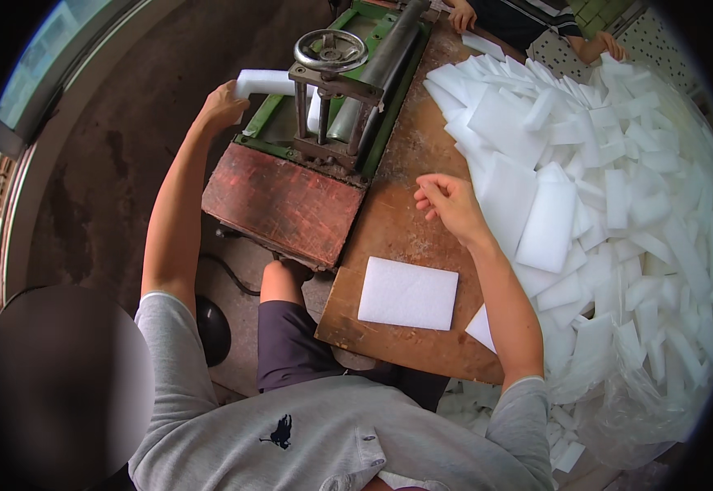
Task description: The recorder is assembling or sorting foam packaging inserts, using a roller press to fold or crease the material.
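At the far left, my left hand (pixel 224 108) is closed on one end of a white foam sheet (pixel 268 81). The sheet reaches toward a green-framed roller machine (pixel 266 123), and its far part passes behind the machine's metal posts. My right hand (pixel 453 206) hovers over the wooden table with loosely bent, partly spread fingers and nothing visible in it. Below that hand, a flat rectangular white foam piece (pixel 408 293) lies alone on the table. A metal handwheel (pixel 330 51) tops the machine, and a worn reddish board (pixel 283 200) forms its near end.
A large heap of white foam pieces (pixel 610 172) covers the right side, with clear plastic film (pixel 631 417) at its lower edge. The wooden table (pixel 410 221) lies between machine and heap. Across it, another person's hand (pixel 461 16) rests near the table edge.
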A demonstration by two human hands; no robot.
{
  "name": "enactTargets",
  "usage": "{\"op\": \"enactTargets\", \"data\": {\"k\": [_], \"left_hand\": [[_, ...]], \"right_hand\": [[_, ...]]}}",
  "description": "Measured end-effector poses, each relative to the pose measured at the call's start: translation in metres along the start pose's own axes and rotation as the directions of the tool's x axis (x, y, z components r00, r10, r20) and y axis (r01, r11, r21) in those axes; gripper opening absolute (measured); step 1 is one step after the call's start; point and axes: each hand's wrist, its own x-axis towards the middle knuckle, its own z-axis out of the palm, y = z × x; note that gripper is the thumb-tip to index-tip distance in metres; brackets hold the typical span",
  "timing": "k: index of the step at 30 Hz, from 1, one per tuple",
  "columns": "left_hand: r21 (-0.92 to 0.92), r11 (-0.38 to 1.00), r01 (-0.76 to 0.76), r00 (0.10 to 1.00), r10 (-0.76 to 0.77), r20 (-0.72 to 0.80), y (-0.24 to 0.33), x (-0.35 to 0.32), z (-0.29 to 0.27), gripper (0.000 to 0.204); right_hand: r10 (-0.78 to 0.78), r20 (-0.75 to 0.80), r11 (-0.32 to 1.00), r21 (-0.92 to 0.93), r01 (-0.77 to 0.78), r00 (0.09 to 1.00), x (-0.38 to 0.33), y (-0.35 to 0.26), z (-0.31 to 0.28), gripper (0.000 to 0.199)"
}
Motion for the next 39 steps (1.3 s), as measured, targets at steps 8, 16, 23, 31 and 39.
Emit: {"op": "enactTargets", "data": {"k": [8,16,23,31,39], "left_hand": [[0.067,0.969,-0.238,0.953,0.219,0.208,0.023,0.024,0.059,0.042],[-0.078,0.986,-0.147,0.972,0.158,0.175,0.033,0.002,0.046,0.038],[-0.263,0.885,-0.384,0.913,0.406,0.034,0.046,0.01,0.07,0.037],[-0.555,0.824,-0.11,0.993,0.118,-0.022,0.067,-0.012,0.05,0.045],[-0.696,0.692,-0.192,0.965,0.005,-0.261,0.125,-0.206,0.01,0.032]], "right_hand": [[-0.011,-0.162,0.95,-0.309,-0.04,0.987,0.125,-0.013,0.032,0.053],[-0.178,-0.314,0.917,-0.396,0.042,0.933,0.169,0.012,0.055,0.063],[-0.218,-0.322,0.872,-0.488,0.036,0.921,0.161,0.007,0.063,0.052],[-0.273,-0.369,0.651,-0.751,-0.112,0.889,0.112,-0.013,0.003,0.046],[-0.26,-0.437,0.719,-0.683,-0.13,0.861,-0.033,-0.033,-0.05,0.036]]}}
